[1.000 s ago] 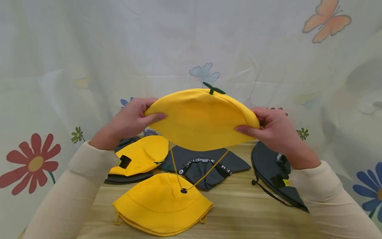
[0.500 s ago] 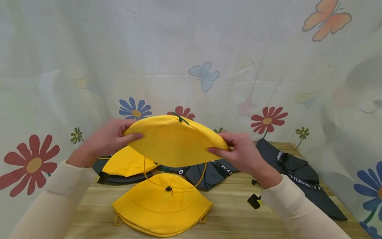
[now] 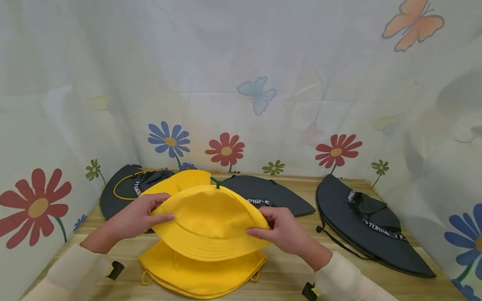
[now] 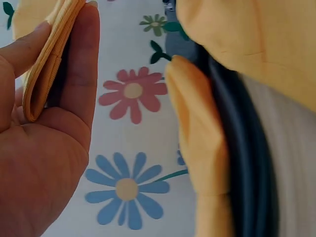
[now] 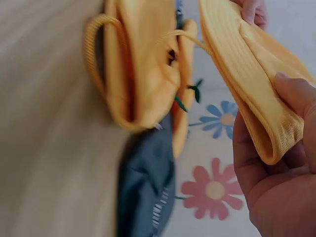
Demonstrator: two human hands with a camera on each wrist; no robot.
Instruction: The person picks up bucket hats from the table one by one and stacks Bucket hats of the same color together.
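A yellow bucket hat (image 3: 211,217) with a green sprout on its crown is held folded flat, brim down, in the head view. My left hand (image 3: 129,217) pinches its left edge, thumb on the near side. The right hand (image 3: 288,232) grips the opposite edge in the same way. Both wrist views show the folded hat edge between thumb and fingers. Just below, a second yellow bucket hat (image 3: 211,280) with cord loops lies on the table, its upper part covered by the held hat. Behind the held hat a third yellow hat (image 3: 188,179) shows partly.
Dark grey brimmed hats lie around: one at the left (image 3: 116,188) with a yellow cord over it, one at the middle back (image 3: 260,188), one at the right (image 3: 361,225) with a black cord. The wooden table (image 3: 290,267) meets a flower-printed curtain (image 3: 241,50).
Both hands have lowered the held hat and shifted it left, down over the front yellow hat. Its cord, earlier hanging below, is now out of sight in the head view.
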